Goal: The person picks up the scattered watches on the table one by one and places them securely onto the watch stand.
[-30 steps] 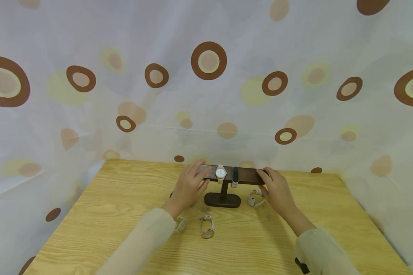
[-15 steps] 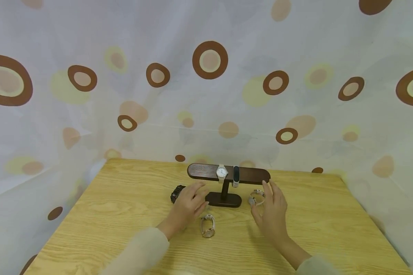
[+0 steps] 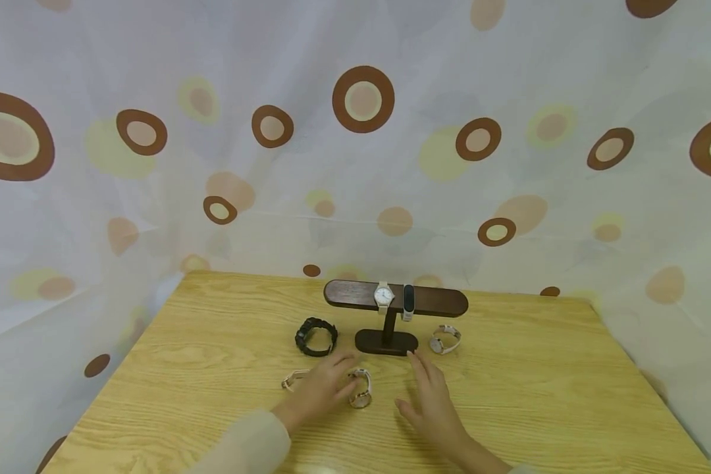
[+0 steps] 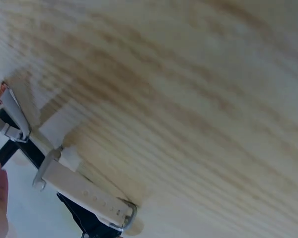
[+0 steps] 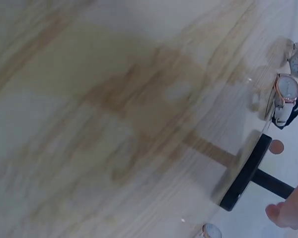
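A dark wooden watch stand (image 3: 343,293) bears a white-dial watch (image 3: 384,296) and a fitness band (image 3: 409,299) side by side. My left hand (image 3: 322,388), fingers loosely bent, is just left of a rose-gold watch (image 3: 361,399) and overlaps its edge; contact is unclear. That hand partly hides a beige-strap watch (image 3: 295,376), whose strap shows large in the left wrist view. Before the stand's base (image 3: 387,341), my right hand (image 3: 437,405) has its fingers extended and grips nothing. In the right wrist view its thumb (image 5: 290,210) appears near the stand's post.
A black watch (image 3: 316,337) lies left of the base, and a white-strap watch (image 3: 446,340) lies to its right. The wooden table (image 3: 557,382) meets a patterned curtain (image 3: 355,171) at the back and sides.
Both hands have left the ends of the stand's bar and come down toward the front of the table. The black watch and the bar's ends are uncovered.
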Demonstrator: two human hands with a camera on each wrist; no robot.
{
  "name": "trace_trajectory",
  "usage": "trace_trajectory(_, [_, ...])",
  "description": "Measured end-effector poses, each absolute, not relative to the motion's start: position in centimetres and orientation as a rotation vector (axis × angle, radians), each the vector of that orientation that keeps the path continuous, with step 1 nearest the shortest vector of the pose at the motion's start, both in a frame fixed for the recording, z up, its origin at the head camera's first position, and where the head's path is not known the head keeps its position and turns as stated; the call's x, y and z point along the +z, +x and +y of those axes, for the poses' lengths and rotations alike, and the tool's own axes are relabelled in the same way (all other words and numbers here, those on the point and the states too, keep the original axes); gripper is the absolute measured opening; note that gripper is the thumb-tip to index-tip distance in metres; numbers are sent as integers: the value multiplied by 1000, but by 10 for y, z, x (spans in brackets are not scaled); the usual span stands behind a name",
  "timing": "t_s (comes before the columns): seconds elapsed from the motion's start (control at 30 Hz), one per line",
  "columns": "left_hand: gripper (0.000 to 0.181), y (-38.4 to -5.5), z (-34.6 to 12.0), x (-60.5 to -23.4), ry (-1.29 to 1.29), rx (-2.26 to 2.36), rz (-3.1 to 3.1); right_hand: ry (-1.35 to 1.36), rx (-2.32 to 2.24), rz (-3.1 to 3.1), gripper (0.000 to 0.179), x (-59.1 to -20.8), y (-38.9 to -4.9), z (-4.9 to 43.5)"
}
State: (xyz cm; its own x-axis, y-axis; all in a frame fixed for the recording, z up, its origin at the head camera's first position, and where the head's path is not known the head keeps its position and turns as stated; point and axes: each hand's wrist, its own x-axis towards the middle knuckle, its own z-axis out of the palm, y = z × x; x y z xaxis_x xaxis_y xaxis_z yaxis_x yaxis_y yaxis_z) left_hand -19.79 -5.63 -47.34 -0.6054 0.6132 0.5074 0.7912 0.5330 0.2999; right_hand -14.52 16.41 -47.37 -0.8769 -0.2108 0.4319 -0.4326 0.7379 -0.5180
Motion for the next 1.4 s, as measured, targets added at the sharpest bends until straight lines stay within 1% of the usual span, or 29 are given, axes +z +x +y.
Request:
trace_trajectory(0.17, [25, -192, -52, -471, -1135, -938, -2740, 380, 1253, -2702, 67, -471, -141, 154])
trace_trajectory(0.4, [9, -192, -47, -471, -1085, -1117, -2866, 217, 1658, -2674, 63, -469, -140, 136])
trace_trajectory(0.63, [6, -192, -43, -473, -1065, -1182, -2837, 142, 1826, -2644, 60, -470, -142, 129])
trace_trajectory(0.8, [6, -194, -38, -477, -1119, -1231, -2809, 88, 1865, -2642, 54, -474, -144, 126])
trace_trajectory(0.9, [7, -196, -36, -480, -1098, -1277, -2811, 83, 1901, -2630, 50, -476, -146, 125])
trace_trajectory(1.0, [7, -197, -35, -481, -1034, -1391, -2810, 77, 1951, -2613, 48, -478, -148, 124])
trace_trajectory(1.13, [6, -195, -37, -480, -865, -1608, -2820, 56, 1984, -2612, 43, -479, -150, 124])
trace_trajectory(1.33, [18, -195, -37, -483, -607, -2006, -2702, 8, 2026, -2566, 30, -474, -154, 131])
trace_trajectory(1.4, [20, -195, -36, -484, -551, -2089, -2661, 2, 2062, -2544, 29, -471, -154, 133])
